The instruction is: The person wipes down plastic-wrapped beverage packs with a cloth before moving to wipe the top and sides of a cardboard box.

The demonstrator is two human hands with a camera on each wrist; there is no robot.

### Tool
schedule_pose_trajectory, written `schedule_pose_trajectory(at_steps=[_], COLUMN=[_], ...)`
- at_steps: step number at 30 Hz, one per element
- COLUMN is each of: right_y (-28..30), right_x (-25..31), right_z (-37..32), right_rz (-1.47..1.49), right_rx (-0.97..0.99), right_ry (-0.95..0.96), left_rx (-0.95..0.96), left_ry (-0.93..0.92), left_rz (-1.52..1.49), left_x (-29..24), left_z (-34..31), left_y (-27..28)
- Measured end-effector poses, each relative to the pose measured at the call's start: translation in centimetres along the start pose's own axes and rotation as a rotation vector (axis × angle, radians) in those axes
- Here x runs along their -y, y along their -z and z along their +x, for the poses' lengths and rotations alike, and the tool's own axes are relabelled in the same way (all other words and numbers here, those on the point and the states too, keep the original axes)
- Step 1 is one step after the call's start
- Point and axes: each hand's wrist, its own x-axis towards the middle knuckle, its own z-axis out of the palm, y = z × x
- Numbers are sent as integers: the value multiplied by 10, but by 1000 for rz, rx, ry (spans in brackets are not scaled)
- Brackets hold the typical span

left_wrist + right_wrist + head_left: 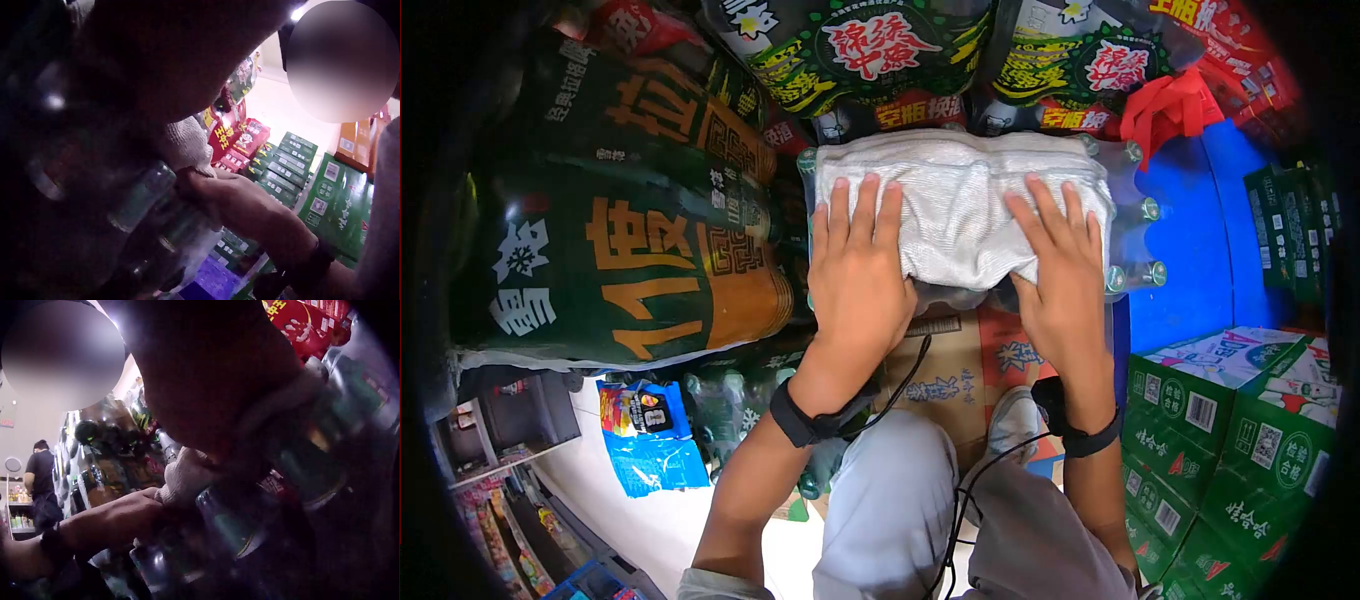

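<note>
A white knitted cloth [960,210] lies spread and wrinkled over the top of a plastic-wrapped pack of bottles [1135,235], whose green caps show along the right side. On the cloth's left part my left hand [858,270] rests palm down, its fingers straight and pointing away from me. The right hand [1065,285] lies likewise on the right part, fingers spread and thumb near the front edge. In the left wrist view the cloth [187,147] droops over the pack's edge beside dark bottles. The right wrist view is dim, with the cloth [187,478] bunched near the left hand.
Large dark green wrapped packs [640,230] stand at left, with more printed packs [870,50] behind. A blue surface [1190,220] and stacked green cartons [1200,430] are at right. Below are a brown carton [940,385] and a blue bag [655,440]. Black cables [960,500] hang from the wrists.
</note>
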Motion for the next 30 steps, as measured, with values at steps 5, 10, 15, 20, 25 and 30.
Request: schedule_pose_trajectory(at_steps=[5, 10, 15, 20, 25, 30], right_y=[16, 23, 11, 6, -35, -46], right_x=[-2, -11, -16, 4, 45, 51], right_z=[-25, -30, -15, 1, 18, 19], right_rz=[127, 84, 153, 150, 227, 110], right_rx=[66, 54, -51, -54, -86, -59], right_ry=[-35, -111, -125, -75, 88, 213], left_rx=[47, 163, 96, 26, 36, 105], left_ry=[-150, -350, -162, 48, 129, 84], left_rz=[-48, -133, -93, 38, 121, 122], left_x=[-18, -14, -7, 8, 14, 15], left_z=[-7, -1, 6, 2, 1, 2], left_y=[-3, 2, 1, -6, -3, 2])
